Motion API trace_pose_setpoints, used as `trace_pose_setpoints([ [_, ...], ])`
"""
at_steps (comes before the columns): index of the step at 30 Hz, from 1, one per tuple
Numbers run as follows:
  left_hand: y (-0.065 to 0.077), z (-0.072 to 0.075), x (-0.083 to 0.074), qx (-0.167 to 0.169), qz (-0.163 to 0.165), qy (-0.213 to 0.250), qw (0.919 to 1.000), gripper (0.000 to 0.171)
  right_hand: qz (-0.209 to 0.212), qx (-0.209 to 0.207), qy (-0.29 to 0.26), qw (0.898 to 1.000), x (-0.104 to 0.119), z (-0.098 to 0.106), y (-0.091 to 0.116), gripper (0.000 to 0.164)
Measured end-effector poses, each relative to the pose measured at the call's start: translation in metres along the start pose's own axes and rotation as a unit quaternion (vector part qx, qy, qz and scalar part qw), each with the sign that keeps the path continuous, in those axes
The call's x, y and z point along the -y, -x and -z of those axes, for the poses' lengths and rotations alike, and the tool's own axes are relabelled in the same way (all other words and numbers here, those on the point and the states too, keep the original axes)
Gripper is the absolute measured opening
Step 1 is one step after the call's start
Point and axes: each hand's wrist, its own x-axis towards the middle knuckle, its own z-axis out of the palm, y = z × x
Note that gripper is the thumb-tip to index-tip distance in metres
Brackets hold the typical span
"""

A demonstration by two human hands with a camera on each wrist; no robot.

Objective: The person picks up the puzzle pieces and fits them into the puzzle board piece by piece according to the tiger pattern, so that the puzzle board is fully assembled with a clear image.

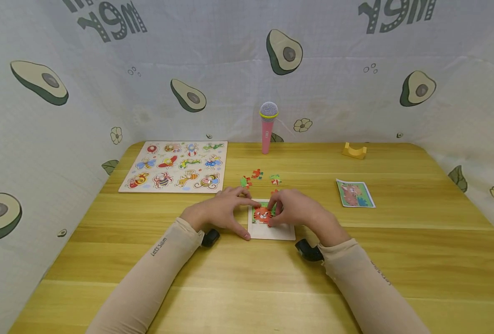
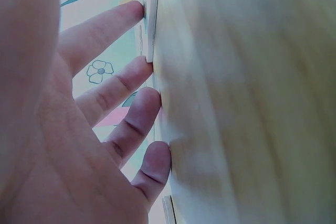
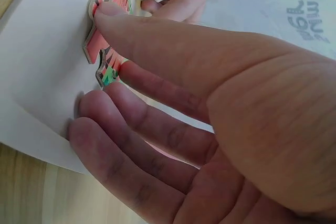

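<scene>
A small white puzzle board (image 1: 272, 233) lies on the table with an orange tiger face (image 1: 262, 215) of joined jigsaw pieces in its upper part. My left hand (image 1: 229, 209) spreads over the board's left side, thumb at the lower left corner and index finger at the upper edge. In the left wrist view, its fingers (image 2: 137, 113) are extended, and some fingertips touch the board's edge. My right hand (image 1: 298, 211) pinches a red-orange puzzle piece (image 3: 94, 45) between thumb and index finger, low against the board beside the tiger face. Its other fingertips rest on the bare board.
Loose puzzle pieces (image 1: 257, 174) lie behind the board. A wooden insect peg puzzle (image 1: 171, 168) is at the back left. A pink microphone (image 1: 266, 134) stands at the back, with a yellow curved block (image 1: 354, 151) farther right. A tiger picture card (image 1: 355, 194) lies right.
</scene>
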Motion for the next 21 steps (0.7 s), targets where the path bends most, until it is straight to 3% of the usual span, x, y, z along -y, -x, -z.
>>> trace_pose_setpoints([
  [21,0.0,0.0004,0.0007,0.002,-0.003,0.003,1.0,0.086,-0.029,0.002,0.0,1.0,0.0048,-0.0029,-0.0011,0.028],
])
